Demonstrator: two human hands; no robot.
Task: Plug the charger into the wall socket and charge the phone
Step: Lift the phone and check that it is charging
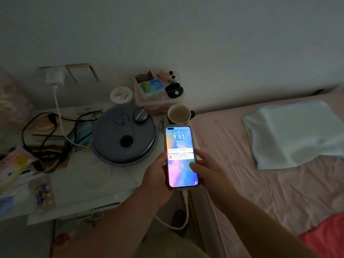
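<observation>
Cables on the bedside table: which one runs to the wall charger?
The white cable, hanging from the white charger at the wall; the black cables beside it lie tangled on the table.

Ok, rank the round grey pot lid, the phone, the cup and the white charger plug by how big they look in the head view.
1. Round grey pot lid
2. Phone, though it is held nearer the camera, which flatters it
3. Cup
4. White charger plug, blurred and farthest away

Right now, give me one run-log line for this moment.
charger: in wall socket | cable: in phone | screen: lit | left hand: holds phone | right hand: thumb on screen
</observation>
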